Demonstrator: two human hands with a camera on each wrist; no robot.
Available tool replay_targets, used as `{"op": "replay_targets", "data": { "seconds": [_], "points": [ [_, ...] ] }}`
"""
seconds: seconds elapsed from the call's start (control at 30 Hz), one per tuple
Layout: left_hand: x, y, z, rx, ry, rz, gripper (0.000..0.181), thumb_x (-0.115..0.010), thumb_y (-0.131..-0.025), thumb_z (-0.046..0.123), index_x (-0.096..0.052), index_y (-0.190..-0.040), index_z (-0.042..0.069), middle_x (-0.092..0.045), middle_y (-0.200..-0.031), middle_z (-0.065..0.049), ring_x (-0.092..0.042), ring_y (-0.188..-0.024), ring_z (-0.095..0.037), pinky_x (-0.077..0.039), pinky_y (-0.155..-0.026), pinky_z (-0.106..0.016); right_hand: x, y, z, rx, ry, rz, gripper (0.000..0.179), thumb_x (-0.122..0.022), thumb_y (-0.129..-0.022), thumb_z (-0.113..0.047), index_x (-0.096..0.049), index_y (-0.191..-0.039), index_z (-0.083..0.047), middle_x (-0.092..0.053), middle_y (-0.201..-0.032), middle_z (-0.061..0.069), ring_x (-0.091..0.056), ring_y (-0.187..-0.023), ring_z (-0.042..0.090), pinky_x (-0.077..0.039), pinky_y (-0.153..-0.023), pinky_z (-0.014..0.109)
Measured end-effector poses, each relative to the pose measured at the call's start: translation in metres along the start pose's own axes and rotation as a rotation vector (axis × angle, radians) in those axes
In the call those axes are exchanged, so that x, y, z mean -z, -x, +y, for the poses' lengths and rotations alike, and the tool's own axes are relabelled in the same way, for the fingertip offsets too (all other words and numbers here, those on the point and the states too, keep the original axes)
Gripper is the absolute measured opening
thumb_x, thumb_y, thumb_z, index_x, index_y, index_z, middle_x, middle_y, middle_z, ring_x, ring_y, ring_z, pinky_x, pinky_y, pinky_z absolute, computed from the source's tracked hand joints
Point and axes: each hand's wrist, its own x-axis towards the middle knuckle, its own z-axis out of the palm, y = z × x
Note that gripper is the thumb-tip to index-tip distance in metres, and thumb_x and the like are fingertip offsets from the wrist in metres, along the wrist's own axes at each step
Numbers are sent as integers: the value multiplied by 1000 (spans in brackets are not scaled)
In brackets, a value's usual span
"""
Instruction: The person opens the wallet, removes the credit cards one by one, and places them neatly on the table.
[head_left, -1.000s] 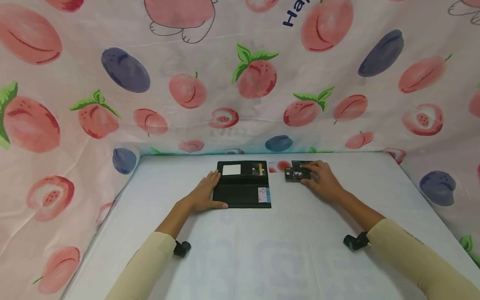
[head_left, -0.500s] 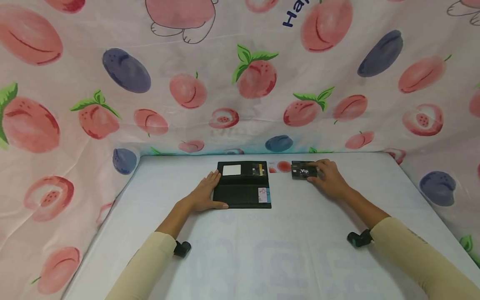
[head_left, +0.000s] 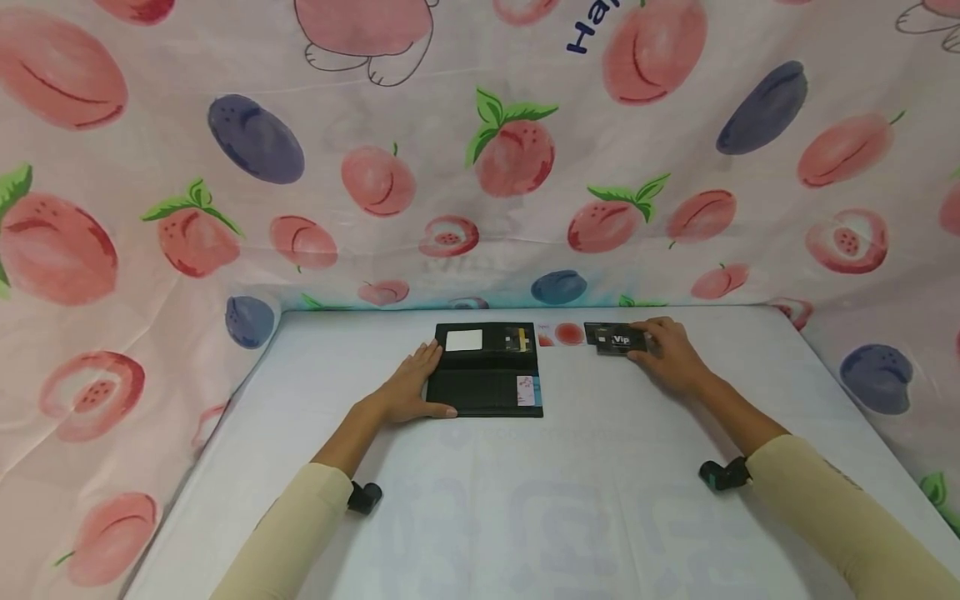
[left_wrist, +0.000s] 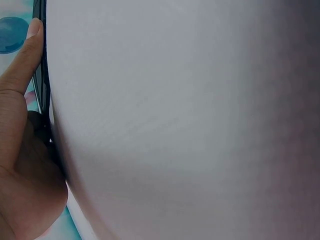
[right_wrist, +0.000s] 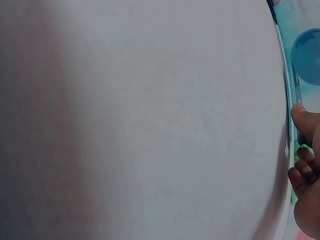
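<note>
An open black wallet [head_left: 468,389] lies on the white table in the head view, with cards in its pockets. Along its left side rests my left hand [head_left: 408,386], fingers extended and thumb at the lower edge. My right hand [head_left: 672,357] pinches a black "Vip" card [head_left: 611,344] between thumb and fingers. That card partly overlaps another dark card [head_left: 590,328] lying beneath or behind it. In the right wrist view, the thumb and curled fingers of the right hand [right_wrist: 306,175] show at the edge. The left wrist view catches the left hand [left_wrist: 17,150] against the wallet's side.
A card with red peaches [head_left: 567,334] lies between the wallet and the dark cards. A white card [head_left: 463,340] and a pink card [head_left: 525,390] show in the wallet. Behind the table [head_left: 480,500] hangs a peach-print cloth [head_left: 517,242].
My right hand has moved the "Vip" card to the right and slightly away, over the other dark card. The left hand and wallet have stayed in place.
</note>
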Motion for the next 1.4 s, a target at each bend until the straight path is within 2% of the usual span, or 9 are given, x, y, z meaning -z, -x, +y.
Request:
{"op": "replay_targets", "data": {
  "seconds": [0.63,0.8,1.13,1.4],
  "points": [
    [0,-1,-1,4,-5,8,122,-84,-87,53,-10,-166,-3,-3,-175,-18,2,-161,-35,-3,-128,-51,9,-4,9,-10,-10,-21,51,-75,-100,-14,-56,-142,8,-48,-136,37,-46,-117,48,-39,-96,63],
    [0,-2,-1,15,-7,-11,123,-83,-87,55,-8,-167,-1,-2,-175,-16,3,-161,-34,-2,-128,-49,13,-4,10,-31,-11,-30,52,-75,-100,-13,-55,-142,9,-48,-136,37,-45,-118,49,-39,-97,63],
    [1,0,1,11,2,-1,122,-84,-87,53,-9,-167,-1,-2,-175,-17,4,-161,-34,-2,-128,-50,17,-8,21,-30,5,-44,51,-76,-99,-14,-56,-141,9,-48,-134,38,-45,-115,49,-40,-95,64],
    [1,1,0,11,6,-13,122,-83,-88,53,-7,-167,0,0,-176,-15,5,-161,-32,-1,-128,-49,19,-9,28,-74,18,-59,50,-74,-100,-12,-55,-142,9,-46,-137,37,-44,-117,49,-40,-96,63]
  ]
}}
